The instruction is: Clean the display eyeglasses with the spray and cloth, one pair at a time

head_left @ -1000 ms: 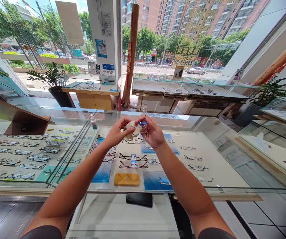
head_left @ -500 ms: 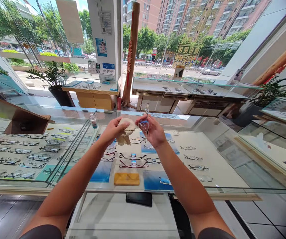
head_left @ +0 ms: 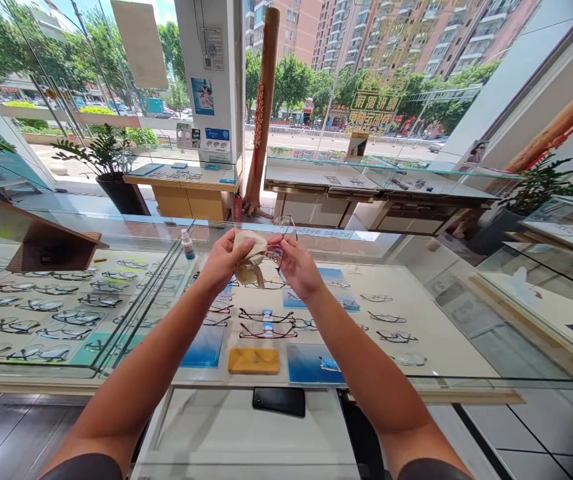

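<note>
Over the glass display counter, my left hand (head_left: 224,259) grips a beige cloth (head_left: 250,252), its fingers closed round it and a loose end hanging below. Close on its right, my right hand (head_left: 300,265) pinches a pair of glasses (head_left: 275,254) by the frame. One lens lies by the cloth's right edge; the other part of the frame sticks up above the fingers. Whether cloth and lens touch is hard to tell.
Rows of glasses (head_left: 266,315) lie under the counter's glass, with a yellow case (head_left: 254,361) near the front. A small spray bottle (head_left: 187,245) stands left of my hands. A black phone (head_left: 279,401) lies nearest me. Potted plants (head_left: 116,190) and more showcases stand beyond.
The glasses have turned in my right hand, so their lenses now show more edge-on. The cloth and my left hand have shifted slightly left.
</note>
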`<control>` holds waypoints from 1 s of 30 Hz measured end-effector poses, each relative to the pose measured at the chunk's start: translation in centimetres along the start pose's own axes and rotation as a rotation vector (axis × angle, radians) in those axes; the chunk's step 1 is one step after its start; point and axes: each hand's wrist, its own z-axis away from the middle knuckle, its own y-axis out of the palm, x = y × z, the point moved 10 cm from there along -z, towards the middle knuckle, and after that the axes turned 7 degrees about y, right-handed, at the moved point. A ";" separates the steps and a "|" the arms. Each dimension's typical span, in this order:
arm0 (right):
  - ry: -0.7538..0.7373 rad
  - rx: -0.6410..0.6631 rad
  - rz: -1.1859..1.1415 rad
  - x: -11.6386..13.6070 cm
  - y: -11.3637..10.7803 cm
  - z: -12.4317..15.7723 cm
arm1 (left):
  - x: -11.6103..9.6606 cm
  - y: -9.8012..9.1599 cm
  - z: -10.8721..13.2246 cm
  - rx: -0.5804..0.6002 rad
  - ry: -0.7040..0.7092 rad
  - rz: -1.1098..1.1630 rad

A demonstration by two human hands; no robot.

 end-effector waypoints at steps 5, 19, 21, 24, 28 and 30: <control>0.021 0.010 -0.081 -0.5 0.8 0.2 | 0.1 1.1 0.2 0.066 0.016 -0.011; -0.125 -0.100 0.139 0.0 -0.6 0.4 | -1.3 2.1 1.3 0.084 0.079 -0.573; -0.130 -0.094 0.170 0.1 -0.4 0.6 | -0.3 2.4 1.3 0.119 -0.001 -0.477; -0.115 -0.064 0.185 0.4 0.3 1.0 | 1.1 2.6 1.5 0.155 -0.135 -0.372; -0.133 -0.056 0.224 1.1 0.8 1.3 | 2.6 3.7 2.1 0.269 -0.245 -0.225; -0.125 -0.047 0.224 1.1 0.9 1.3 | 2.9 4.2 2.3 0.299 -0.255 -0.114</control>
